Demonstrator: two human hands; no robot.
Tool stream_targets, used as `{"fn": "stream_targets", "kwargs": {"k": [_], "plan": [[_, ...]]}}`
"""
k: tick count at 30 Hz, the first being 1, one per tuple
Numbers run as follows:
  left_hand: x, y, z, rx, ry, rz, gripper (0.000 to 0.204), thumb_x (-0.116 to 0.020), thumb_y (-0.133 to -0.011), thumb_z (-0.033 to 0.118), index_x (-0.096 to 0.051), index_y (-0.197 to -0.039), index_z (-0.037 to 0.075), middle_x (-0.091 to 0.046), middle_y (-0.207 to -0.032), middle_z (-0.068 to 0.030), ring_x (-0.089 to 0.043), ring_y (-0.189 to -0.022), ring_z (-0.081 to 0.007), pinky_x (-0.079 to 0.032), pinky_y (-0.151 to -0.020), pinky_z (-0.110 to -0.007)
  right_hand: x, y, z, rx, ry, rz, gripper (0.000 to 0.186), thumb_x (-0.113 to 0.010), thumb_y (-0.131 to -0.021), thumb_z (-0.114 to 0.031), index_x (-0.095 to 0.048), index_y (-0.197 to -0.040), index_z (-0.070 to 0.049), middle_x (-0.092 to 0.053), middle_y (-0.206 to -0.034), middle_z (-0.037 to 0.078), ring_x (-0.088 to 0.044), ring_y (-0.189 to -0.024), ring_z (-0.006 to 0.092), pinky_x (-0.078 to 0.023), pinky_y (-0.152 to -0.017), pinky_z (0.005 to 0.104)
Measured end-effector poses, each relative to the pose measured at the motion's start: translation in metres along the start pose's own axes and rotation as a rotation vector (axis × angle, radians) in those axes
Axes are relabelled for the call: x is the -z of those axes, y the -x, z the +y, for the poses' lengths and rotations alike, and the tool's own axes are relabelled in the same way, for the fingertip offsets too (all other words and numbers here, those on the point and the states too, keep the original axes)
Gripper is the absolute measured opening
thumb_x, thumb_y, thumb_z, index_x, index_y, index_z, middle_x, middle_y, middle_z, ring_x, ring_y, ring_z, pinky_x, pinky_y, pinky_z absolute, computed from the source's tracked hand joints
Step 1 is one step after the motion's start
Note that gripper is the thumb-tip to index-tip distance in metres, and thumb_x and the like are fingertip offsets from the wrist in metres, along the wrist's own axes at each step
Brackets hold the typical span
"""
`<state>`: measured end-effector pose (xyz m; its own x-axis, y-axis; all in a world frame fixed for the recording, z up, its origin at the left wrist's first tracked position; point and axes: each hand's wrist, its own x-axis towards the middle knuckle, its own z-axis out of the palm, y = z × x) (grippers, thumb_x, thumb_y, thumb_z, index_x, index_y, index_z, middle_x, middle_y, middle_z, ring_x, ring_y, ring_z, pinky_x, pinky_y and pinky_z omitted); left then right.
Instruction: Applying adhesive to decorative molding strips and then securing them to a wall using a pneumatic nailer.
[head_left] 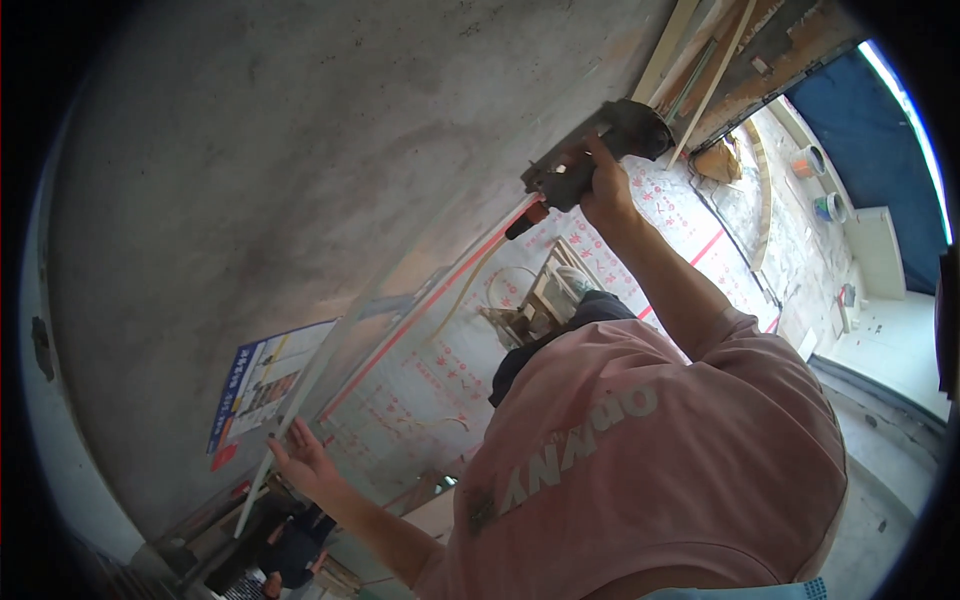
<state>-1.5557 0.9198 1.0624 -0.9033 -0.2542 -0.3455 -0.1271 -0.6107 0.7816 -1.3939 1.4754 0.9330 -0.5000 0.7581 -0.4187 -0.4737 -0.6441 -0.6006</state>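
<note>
Right hand: I am seeing the right hand [608, 192] closing its fingers around a dark power tool [636, 128], thumb side toward the wall.
Power tool: it is sitting at the far right edge of the grey wall [250, 180], its rounded end pointing right and its orange-and-black end [527, 221] pointing left and near; I am reading no marking on it.
Left hand: at the near left, the left hand [308, 465] is holding its fingers mostly straight and parted, touching a long pale strip [312, 374]; I cannot tell whether they are pinching it.
Pale strip: it is running slantwise along the wall, from near left toward the tool.
Poster: a blue-and-white poster [262, 385] is hanging on the left, carrying pictures and small print too blurred for me.
Floor sheet: the pale floor sheet [440, 365] is showing rows of red printed characters and red lines.
Shirt: the pink shirt [670, 450] is bearing pale block capitals, appearing upside down to me.
Co-worker: a person in dark clothing [295, 550] is showing at the near left.
</note>
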Motion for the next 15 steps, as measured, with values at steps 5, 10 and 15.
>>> {"fn": "stream_targets", "kwargs": {"k": [5,10,15], "plan": [[0.005,0.012,0.010,-0.072,-0.093,-0.102,0.058,-0.059,-0.101,0.023,-0.035,-0.143,-0.009,-0.035,-0.153,-0.0240,-0.039,-0.140,-0.0349,-0.038,-0.118,-0.048,0.038,-0.013,-0.014,0.229,0.165,0.108,0.019,-0.069,-0.094,-0.020,-0.063,-0.089,-0.002,-0.064,-0.075,0.008,-0.060,-0.065,0.0193,-0.051,-0.064,0.0341],[-0.045,0.056,-0.006,-0.246,-0.227,-0.042,0.058,-0.057,-0.102,0.024,-0.036,-0.136,-0.017,-0.034,-0.149,-0.0320,-0.039,-0.140,-0.0405,-0.040,-0.117,-0.050,0.056,-0.061,-0.057,0.778,0.547,0.041,0.019,-0.071,-0.091,-0.017,-0.065,-0.085,0.001,-0.067,-0.076,0.005,-0.061,-0.069,0.0139,-0.049,-0.067,0.0295],[-0.074,0.070,-0.020,-0.344,-0.462,-0.116,0.055,-0.055,-0.103,0.025,-0.039,-0.130,-0.020,-0.044,-0.139,-0.0369,-0.046,-0.133,-0.0433,-0.043,-0.114,-0.050,0.087,-0.107,-0.107,1.196,1.144,-0.054,0.019,-0.068,-0.094,-0.023,-0.069,-0.092,-0.003,-0.069,-0.083,0.006,-0.062,-0.078,0.0171,-0.048,-0.078,0.0316]]}}
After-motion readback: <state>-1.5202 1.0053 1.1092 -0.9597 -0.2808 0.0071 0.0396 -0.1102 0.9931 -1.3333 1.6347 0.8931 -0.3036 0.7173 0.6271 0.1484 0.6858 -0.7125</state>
